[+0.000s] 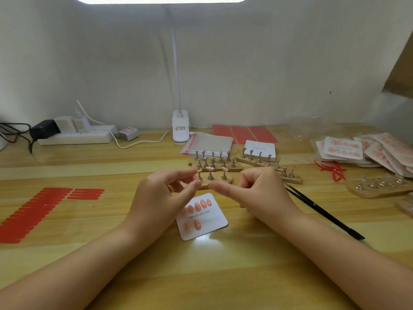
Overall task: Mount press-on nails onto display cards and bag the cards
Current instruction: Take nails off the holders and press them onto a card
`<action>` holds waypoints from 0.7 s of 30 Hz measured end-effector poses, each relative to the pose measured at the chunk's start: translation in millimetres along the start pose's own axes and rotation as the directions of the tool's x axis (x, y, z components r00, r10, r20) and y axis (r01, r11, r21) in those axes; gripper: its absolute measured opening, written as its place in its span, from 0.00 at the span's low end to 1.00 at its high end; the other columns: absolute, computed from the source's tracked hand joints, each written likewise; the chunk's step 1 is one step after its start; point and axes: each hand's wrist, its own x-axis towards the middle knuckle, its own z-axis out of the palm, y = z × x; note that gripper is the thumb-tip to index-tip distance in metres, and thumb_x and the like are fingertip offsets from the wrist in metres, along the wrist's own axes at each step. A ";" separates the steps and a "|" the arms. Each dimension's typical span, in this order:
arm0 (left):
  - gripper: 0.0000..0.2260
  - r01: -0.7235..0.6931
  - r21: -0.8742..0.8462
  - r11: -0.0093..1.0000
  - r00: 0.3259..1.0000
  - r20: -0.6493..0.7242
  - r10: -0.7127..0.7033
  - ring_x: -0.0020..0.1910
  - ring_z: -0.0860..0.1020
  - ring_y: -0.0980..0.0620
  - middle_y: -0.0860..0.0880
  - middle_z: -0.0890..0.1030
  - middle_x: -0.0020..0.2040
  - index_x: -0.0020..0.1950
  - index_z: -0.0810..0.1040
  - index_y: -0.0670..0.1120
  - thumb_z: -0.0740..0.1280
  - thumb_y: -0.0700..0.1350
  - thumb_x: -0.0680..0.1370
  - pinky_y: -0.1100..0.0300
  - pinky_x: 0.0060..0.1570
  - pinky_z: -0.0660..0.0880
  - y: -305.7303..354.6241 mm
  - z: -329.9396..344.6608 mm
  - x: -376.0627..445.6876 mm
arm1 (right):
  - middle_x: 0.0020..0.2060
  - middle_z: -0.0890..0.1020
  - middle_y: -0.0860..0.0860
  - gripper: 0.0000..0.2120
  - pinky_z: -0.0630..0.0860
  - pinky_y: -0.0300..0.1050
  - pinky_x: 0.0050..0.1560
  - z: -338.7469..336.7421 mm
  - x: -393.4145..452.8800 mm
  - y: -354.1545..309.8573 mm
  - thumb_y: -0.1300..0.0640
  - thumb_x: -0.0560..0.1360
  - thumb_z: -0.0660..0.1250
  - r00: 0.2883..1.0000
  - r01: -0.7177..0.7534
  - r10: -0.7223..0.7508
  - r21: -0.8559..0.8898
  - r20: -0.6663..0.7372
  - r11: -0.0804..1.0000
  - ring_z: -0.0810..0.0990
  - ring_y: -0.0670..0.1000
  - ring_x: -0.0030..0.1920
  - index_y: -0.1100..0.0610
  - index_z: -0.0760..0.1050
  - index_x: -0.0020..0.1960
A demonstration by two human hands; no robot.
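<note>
The display card (202,217) lay near centre with seven nails fixed (three still wanted, by my count), finished bagged cards (366,151) were stacked far right, and left hand (165,193) and right hand (257,189) hovered curled above it, contents indiscernible.

A white power strip (76,137) lies at the back left of the wooden tabletop (89,220). A black plug (43,129) and white chargers (73,124) sit in it. A white lamp (180,127) stands at the back in the middle, clipped on. A black pen (324,212) lies on the right.
</note>
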 end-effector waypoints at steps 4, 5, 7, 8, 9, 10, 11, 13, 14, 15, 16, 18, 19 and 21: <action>0.11 0.025 -0.006 1.000 1.000 -0.008 -0.025 0.36 0.78 0.61 0.63 0.82 0.41 0.53 0.80 0.58 0.74 0.47 0.72 0.73 0.37 0.72 -1.5 -0.1 0.2 | 0.32 0.79 0.43 0.26 0.72 0.40 0.33 -1.2 -0.7 -0.8 0.25 0.60 0.67 0.986 0.109 -0.053 -0.364 0.161 0.925 0.75 0.41 0.32 0.48 0.78 0.39; 0.11 0.028 0.002 1.000 1.000 -0.006 -0.028 0.37 0.78 0.61 0.62 0.82 0.41 0.53 0.80 0.59 0.74 0.48 0.72 0.72 0.37 0.73 -1.3 -0.3 0.1 | 0.35 0.78 0.41 0.27 0.72 0.40 0.36 -1.0 -0.9 -1.7 0.24 0.60 0.65 0.972 0.156 -0.060 -0.436 0.226 0.886 0.75 0.40 0.36 0.44 0.78 0.44; 0.11 0.039 0.033 0.999 0.999 0.003 -0.039 0.39 0.78 0.60 0.61 0.82 0.42 0.52 0.78 0.61 0.73 0.49 0.73 0.69 0.37 0.75 -0.7 -0.6 0.1 | 0.44 0.74 0.37 0.36 0.70 0.39 0.45 0.2 -0.6 -1.9 0.22 0.57 0.63 0.932 0.225 -0.032 -0.508 0.361 0.831 0.72 0.39 0.45 0.40 0.75 0.58; 0.10 0.044 0.058 0.997 0.999 0.008 -0.044 0.40 0.78 0.60 0.62 0.81 0.43 0.52 0.77 0.61 0.72 0.51 0.73 0.69 0.37 0.75 -0.3 -0.8 0.2 | 0.49 0.71 0.36 0.43 0.69 0.41 0.50 0.6 -0.6 -1.5 0.20 0.54 0.63 0.907 0.241 0.007 -0.532 0.421 0.812 0.69 0.40 0.51 0.39 0.71 0.65; 0.09 0.044 0.093 0.995 0.999 0.015 -0.046 0.41 0.78 0.61 0.62 0.80 0.43 0.52 0.76 0.61 0.70 0.52 0.74 0.69 0.37 0.75 0.2 -0.8 0.4 | 0.54 0.68 0.37 0.50 0.66 0.42 0.54 0.9 -1.0 -0.7 0.18 0.52 0.61 0.886 0.255 0.043 -0.563 0.461 0.786 0.66 0.42 0.55 0.40 0.66 0.69; 0.08 0.040 0.139 0.990 0.999 0.025 -0.044 0.42 0.78 0.61 0.63 0.79 0.44 0.53 0.76 0.61 0.69 0.53 0.74 0.69 0.38 0.74 0.6 -0.6 0.3 | 0.56 0.66 0.38 0.54 0.64 0.42 0.56 1.3 -1.4 0.3 0.17 0.50 0.60 0.875 0.275 0.060 -0.596 0.480 0.754 0.63 0.43 0.57 0.40 0.63 0.72; 0.08 0.034 0.195 0.980 0.998 0.038 -0.043 0.42 0.78 0.61 0.63 0.78 0.44 0.54 0.76 0.59 0.68 0.54 0.75 0.69 0.38 0.75 1.0 -0.3 0.2 | 0.57 0.64 0.39 0.56 0.61 0.42 0.57 1.9 -1.7 1.3 0.16 0.50 0.58 0.873 0.297 0.057 -0.622 0.484 0.725 0.61 0.43 0.57 0.41 0.60 0.73; 0.07 0.029 0.330 0.944 0.996 0.069 -0.055 0.41 0.77 0.60 0.61 0.78 0.45 0.55 0.77 0.56 0.66 0.53 0.77 0.63 0.39 0.75 1.5 0.8 -0.5 | 0.56 0.62 0.40 0.57 0.57 0.42 0.58 3.5 -2.2 2.5 0.15 0.51 0.54 0.878 0.320 0.039 -0.645 0.476 0.694 0.57 0.43 0.56 0.42 0.60 0.74; 0.07 0.026 0.399 0.917 0.994 0.087 -0.067 0.42 0.77 0.58 0.59 0.78 0.46 0.55 0.76 0.54 0.66 0.52 0.78 0.60 0.40 0.75 1.6 1.6 -0.9 | 0.56 0.63 0.41 0.56 0.56 0.43 0.57 4.7 -2.3 2.9 0.15 0.52 0.54 0.882 0.319 0.035 -0.651 0.469 0.689 0.56 0.42 0.54 0.42 0.61 0.74; 0.07 0.023 0.460 0.888 0.990 0.110 -0.083 0.44 0.76 0.55 0.57 0.79 0.47 0.55 0.75 0.53 0.65 0.51 0.79 0.58 0.42 0.73 1.6 2.5 -1.2 | 0.56 0.63 0.41 0.54 0.56 0.43 0.56 5.8 -2.5 3.5 0.15 0.53 0.54 0.888 0.313 0.033 -0.656 0.459 0.687 0.56 0.42 0.53 0.42 0.62 0.73; 0.07 0.022 0.504 0.863 0.986 0.134 -0.104 0.47 0.75 0.53 0.55 0.79 0.49 0.56 0.74 0.52 0.63 0.51 0.79 0.58 0.43 0.71 1.1 3.7 -1.2 | 0.56 0.64 0.42 0.53 0.57 0.43 0.55 6.9 -2.4 4.1 0.15 0.54 0.54 0.894 0.305 0.033 -0.661 0.447 0.686 0.58 0.43 0.54 0.42 0.63 0.72; 0.09 0.042 0.518 0.854 0.975 0.165 -0.148 0.51 0.73 0.52 0.54 0.78 0.51 0.59 0.72 0.51 0.60 0.51 0.81 0.58 0.48 0.69 -0.5 6.5 -0.8 | 0.56 0.65 0.42 0.51 0.58 0.43 0.53 8.5 -3.1 5.0 0.16 0.55 0.54 0.904 0.284 0.036 -0.662 0.425 0.694 0.60 0.45 0.55 0.42 0.64 0.72; 0.09 0.066 0.499 0.864 0.970 0.169 -0.172 0.52 0.72 0.52 0.53 0.77 0.51 0.60 0.71 0.51 0.59 0.50 0.82 0.59 0.49 0.68 -1.4 7.5 -0.3 | 0.56 0.65 0.42 0.50 0.58 0.44 0.53 9.5 -3.7 5.1 0.16 0.56 0.55 0.909 0.271 0.039 -0.658 0.416 0.702 0.61 0.46 0.55 0.42 0.65 0.71; 0.09 0.111 0.467 0.877 0.962 0.169 -0.212 0.52 0.70 0.53 0.53 0.75 0.50 0.61 0.70 0.50 0.57 0.49 0.82 0.60 0.49 0.65 -2.4 9.1 0.5 | 0.56 0.66 0.42 0.48 0.59 0.44 0.54 11.6 -4.4 4.5 0.17 0.57 0.56 0.918 0.243 0.047 -0.652 0.394 0.719 0.61 0.46 0.55 0.41 0.66 0.70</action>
